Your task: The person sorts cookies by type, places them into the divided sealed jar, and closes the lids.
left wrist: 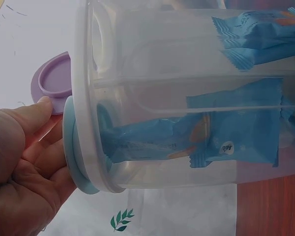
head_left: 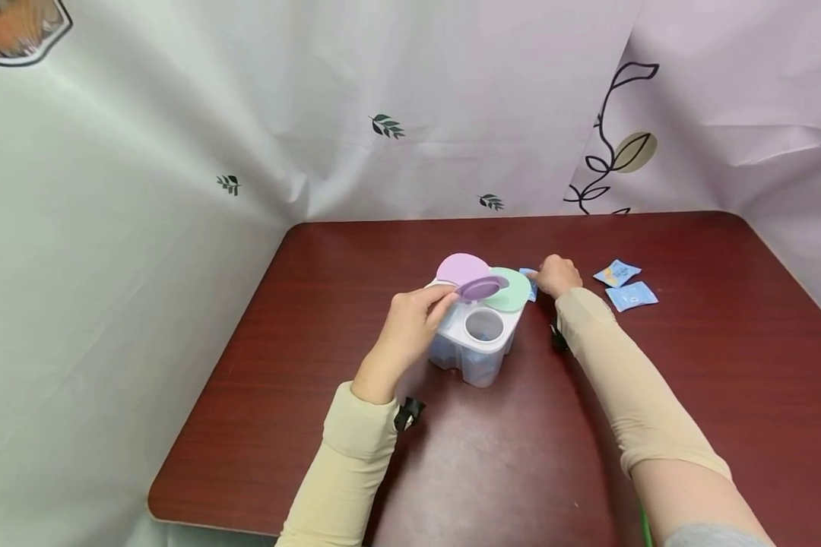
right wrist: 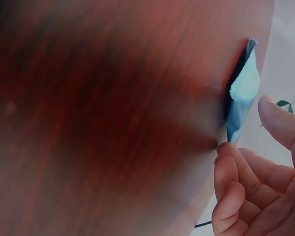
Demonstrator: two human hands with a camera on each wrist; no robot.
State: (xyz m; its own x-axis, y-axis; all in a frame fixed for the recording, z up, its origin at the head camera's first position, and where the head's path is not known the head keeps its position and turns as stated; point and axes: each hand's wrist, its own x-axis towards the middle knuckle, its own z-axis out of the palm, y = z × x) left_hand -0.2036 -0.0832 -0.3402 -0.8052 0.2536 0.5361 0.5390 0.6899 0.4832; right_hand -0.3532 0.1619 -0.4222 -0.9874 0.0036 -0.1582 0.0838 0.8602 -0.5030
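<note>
My left hand point(head_left: 407, 327) holds a raised purple lid point(head_left: 480, 289) between thumb and fingers, above a white-topped clear container point(head_left: 475, 363). Under that lid, a round opening point(head_left: 484, 324) is uncovered. A pink lid point(head_left: 462, 268) and a mint-green lid point(head_left: 511, 292) cover other openings. In the left wrist view, several blue packets point(left wrist: 246, 130) show through the container's clear wall. Behind the container's right side, my right hand point(head_left: 557, 276) is at a blue packet point(right wrist: 245, 91) on the table. Its fingertips reach the packet's near end, with the thumb held apart.
Two more blue packets, one point(head_left: 617, 273) behind the other point(head_left: 632, 296), lie on the table right of my right hand. The dark red wooden table point(head_left: 301, 319) meets a pale patterned curtain point(head_left: 356, 167) at the back and sides.
</note>
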